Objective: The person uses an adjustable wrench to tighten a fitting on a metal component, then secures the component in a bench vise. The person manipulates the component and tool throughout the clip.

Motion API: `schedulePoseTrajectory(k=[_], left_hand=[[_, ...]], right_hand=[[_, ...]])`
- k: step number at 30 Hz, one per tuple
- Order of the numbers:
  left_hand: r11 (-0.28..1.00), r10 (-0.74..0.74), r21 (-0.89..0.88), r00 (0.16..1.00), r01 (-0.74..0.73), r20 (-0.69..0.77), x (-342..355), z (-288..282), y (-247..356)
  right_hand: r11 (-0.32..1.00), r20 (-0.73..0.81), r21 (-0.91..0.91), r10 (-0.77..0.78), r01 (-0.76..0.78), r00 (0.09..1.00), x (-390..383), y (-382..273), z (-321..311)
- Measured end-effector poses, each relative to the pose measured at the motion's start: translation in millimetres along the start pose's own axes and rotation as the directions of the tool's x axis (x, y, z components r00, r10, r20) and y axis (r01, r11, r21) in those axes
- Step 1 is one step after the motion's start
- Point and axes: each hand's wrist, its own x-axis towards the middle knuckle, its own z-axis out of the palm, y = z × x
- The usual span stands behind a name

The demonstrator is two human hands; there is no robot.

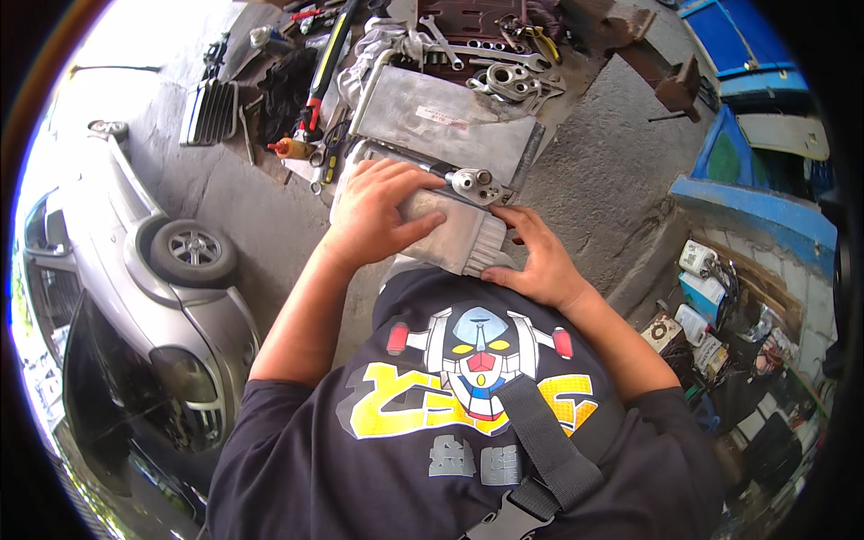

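Note:
My left hand lies flat on top of a finned silver radiator-like core, its fingers wrapped over the upper edge. At the core's lower right corner my right hand presses against the ribbed end. A metal pipe fitting block sticks out at the core's top, just past my left fingertips. The core rests close against my body, above my dark printed shirt.
A second, larger flat metal core lies on the concrete floor beyond. Wrenches, a red-handled tool and rags are scattered at the top. A silver car stands left. Blue panels and cluttered boxes lie right.

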Motion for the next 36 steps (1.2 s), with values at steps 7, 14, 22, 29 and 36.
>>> schedulePoseTrajectory(k=[7, 14, 22, 29, 36], left_hand=[[0.966, 0.217, 0.108, 0.963, -0.236, 0.161, 4.4, -7.2, -2.6], [0.936, 0.301, 0.111, 0.925, -0.333, 0.234, -1.2, -4.6, -16.1], [0.902, 0.362, 0.173, 0.912, -0.394, 0.192, 1.8, 0.2, -26.6], [0.890, 0.340, 0.251, 0.921, -0.380, 0.189, -1.5, 5.0, -28.1], [0.905, 0.313, 0.223, 0.921, -0.363, 0.232, 1.1, 2.1, -24.0]], right_hand=[[0.969, -0.083, 0.167, 0.196, -0.180, 0.977, -20.7, -4.8, 23.1], [0.853, -0.285, 0.518, 0.246, -0.067, 0.926, -28.8, -5.2, 78.8], [0.833, -0.361, 0.538, 0.369, -0.131, 0.856, -19.5, -14.5, 97.9], [0.853, -0.439, 0.508, 0.373, -0.117, 0.817, -17.5, -16.8, 106.7], [0.882, -0.529, 0.453, 0.383, -0.130, 0.757, -15.5, -17.8, 118.1]])
